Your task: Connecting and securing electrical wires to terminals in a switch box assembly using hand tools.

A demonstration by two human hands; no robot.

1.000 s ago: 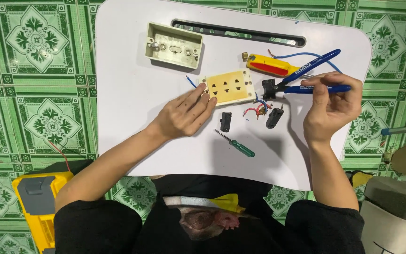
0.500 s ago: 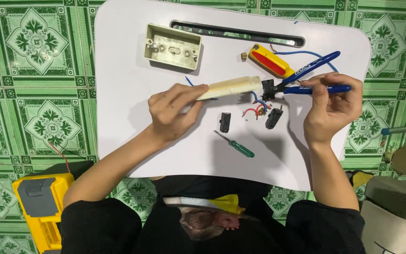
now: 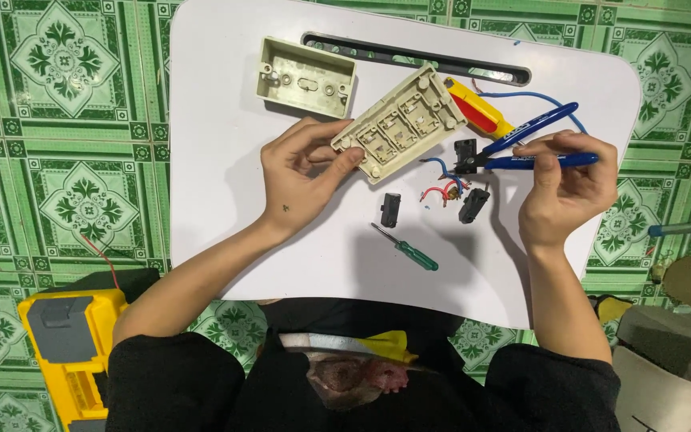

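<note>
— So, where is the switch plate (image 3: pixel 400 124) right now?

— In the left hand (image 3: pixel 301 180), lifted and tilted off the white worktop (image 3: pixel 225 192), back side up, so the moulded compartments show. The fingers are clamped on its lower-left corner.

— And the right hand (image 3: pixel 565 188)?

— Closed round the blue-handled cutters (image 3: pixel 521 148), gripping the lower handle. The nose of the cutters sits at a small black part (image 3: pixel 465 152), just beside the plate's right end. The two hands are well apart, one on each side of the work.

— How far along does it look?

— I judge it to be mid-disassembly. The plate is already off its cream back box (image 3: pixel 305 78), which lies apart, near the top left of the worktop. Two black switch modules (image 3: pixel 390 210) lie loose below the plate, and a bundle of red and blue wires (image 3: pixel 441 192) lies between them. Whether anything remains seated in the plate I cannot tell; the compartments look mostly bare.

— What else is lying about?

— A green-handled screwdriver (image 3: pixel 409 250) below the modules, untouched. A yellow and red tool (image 3: pixel 481 112) just behind the plate. A long dark slot (image 3: pixel 417 58) runs along the worktop's far edge. On the green patterned floor tiles (image 3: pixel 65 120), lower left, stands a yellow and grey device (image 3: pixel 65 352) with a thin red wire.
</note>
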